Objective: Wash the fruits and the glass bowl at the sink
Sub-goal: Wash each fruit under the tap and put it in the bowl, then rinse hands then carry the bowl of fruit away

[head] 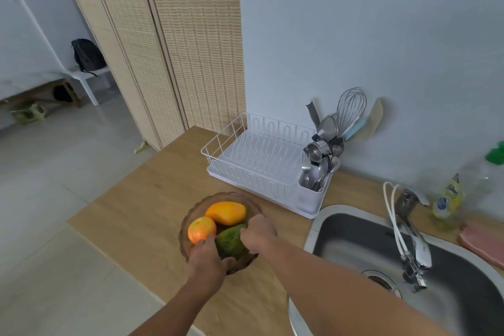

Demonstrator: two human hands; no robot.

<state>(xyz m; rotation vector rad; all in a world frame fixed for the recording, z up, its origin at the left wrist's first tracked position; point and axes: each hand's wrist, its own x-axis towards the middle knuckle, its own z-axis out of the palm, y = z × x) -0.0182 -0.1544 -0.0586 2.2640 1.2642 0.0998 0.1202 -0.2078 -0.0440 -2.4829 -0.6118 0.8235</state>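
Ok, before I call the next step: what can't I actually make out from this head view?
- Near rim of the glass bowl: covered by the left hand and right hand, so their grip is unclear.
- Green fruit: both ends hidden by the hands.
- Soap bottle label: too blurred to read.
- Green object: cut off by the right edge.
- Sink near corner: hidden by the right arm.

Under the fingers (210,240) of the left hand (208,262) and right hand (257,233), the glass bowl's (191,215) near rim and part of the green fruit (230,243) are hidden.
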